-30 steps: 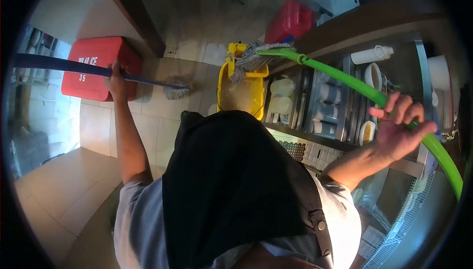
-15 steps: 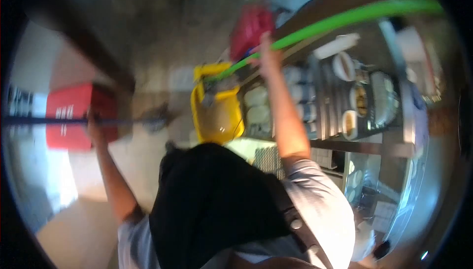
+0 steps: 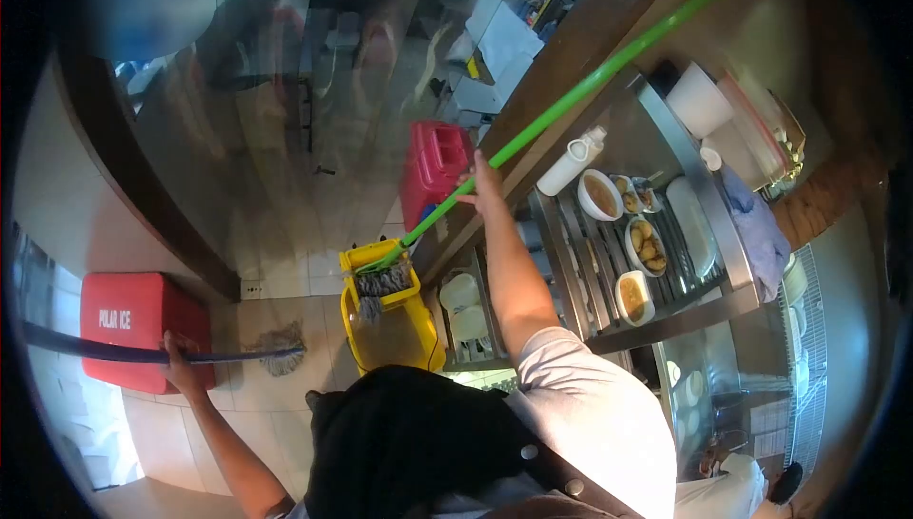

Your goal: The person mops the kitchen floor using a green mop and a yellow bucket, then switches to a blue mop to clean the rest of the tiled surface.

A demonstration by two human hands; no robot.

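Note:
My left hand [image 3: 177, 359] grips the dark blue handle of a mop [image 3: 114, 354] whose grey head [image 3: 281, 359] rests on the tiled floor at lower left. My right hand [image 3: 482, 183] is stretched forward and closed around the green handle of a second mop [image 3: 580, 89]. That handle slants up to the right over the counter. Its grey head [image 3: 382, 283] sits in the wringer of a yellow mop bucket [image 3: 390, 338] standing on the floor ahead of me.
A red cooler box [image 3: 133, 317] sits on the floor at left. A red crate [image 3: 433, 172] stands behind the bucket. To the right a steel shelf rack [image 3: 656, 224] holds bowls of food, stacked containers and a white bottle. A dark wooden counter edge [image 3: 124, 186] runs along the left.
My right hand has slid down the green handle toward the mop head and the handle has swung up steeper. The view has tilted up. The left hand still holds the blue mop.

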